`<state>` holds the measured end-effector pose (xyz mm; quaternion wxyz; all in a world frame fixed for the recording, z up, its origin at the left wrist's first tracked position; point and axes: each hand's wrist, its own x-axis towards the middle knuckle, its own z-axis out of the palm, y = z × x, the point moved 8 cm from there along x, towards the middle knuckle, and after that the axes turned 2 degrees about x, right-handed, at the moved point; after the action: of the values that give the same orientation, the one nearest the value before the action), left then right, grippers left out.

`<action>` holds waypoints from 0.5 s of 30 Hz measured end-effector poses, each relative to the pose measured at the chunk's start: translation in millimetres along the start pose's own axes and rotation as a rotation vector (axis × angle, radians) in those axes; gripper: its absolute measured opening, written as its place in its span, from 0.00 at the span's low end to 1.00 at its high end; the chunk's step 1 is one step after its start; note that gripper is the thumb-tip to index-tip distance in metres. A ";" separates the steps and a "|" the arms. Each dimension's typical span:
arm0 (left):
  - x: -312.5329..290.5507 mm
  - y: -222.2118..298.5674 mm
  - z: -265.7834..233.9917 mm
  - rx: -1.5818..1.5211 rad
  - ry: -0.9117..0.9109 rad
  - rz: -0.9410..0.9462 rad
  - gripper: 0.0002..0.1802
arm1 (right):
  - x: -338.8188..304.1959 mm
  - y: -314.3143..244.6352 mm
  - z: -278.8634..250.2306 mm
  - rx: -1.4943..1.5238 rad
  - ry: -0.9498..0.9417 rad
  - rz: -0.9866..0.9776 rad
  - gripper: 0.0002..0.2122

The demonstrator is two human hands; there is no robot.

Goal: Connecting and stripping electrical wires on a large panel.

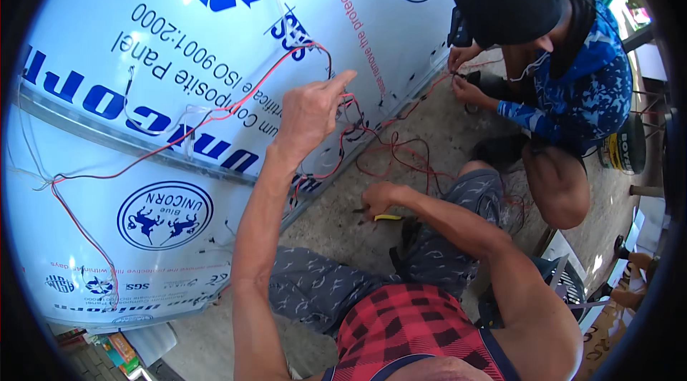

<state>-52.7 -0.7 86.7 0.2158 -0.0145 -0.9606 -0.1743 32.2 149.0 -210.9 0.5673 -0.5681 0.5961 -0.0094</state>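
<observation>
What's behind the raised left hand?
The white panel, with red and black wires showing on either side of the left hand. The patch directly behind it is covered, so I can't tell whether wires cross there.

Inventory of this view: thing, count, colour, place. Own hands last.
Panelling: count unclear, white with blue and red print, left
Dual wires: several, red and black, across panelling and floor
Pale wires: several, whitish, on panelling
Tool: one, yellow-handled, in right hand
Floor: one, grey, centre
Co-worker: one, black headwear and blue patterned top, upper right
Bucket: one, dark, right
Checked top: one, red and black, bottom centre
Shorts: one pair, grey patterned, lower centre
Left hand: one, bare, before panelling
Right hand: one, bare, centre
</observation>
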 end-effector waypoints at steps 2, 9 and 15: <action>-7.8 -7.3 -14.4 -0.001 0.020 -0.026 0.26 | -59.0 -51.2 -73.9 0.473 0.013 -0.208 0.15; -1.5 6.1 -24.6 -0.195 0.133 -0.079 0.28 | -244.4 -81.7 -238.9 0.227 1.398 -0.448 0.15; -3.4 9.0 -7.1 -0.190 0.102 -0.097 0.27 | -199.7 -49.8 -236.3 0.431 1.098 -0.411 0.17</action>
<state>-45.8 5.5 94.3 0.2535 0.0205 -0.9271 -0.2752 -154.7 119.1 38.9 0.2667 -0.4564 0.6639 -0.5290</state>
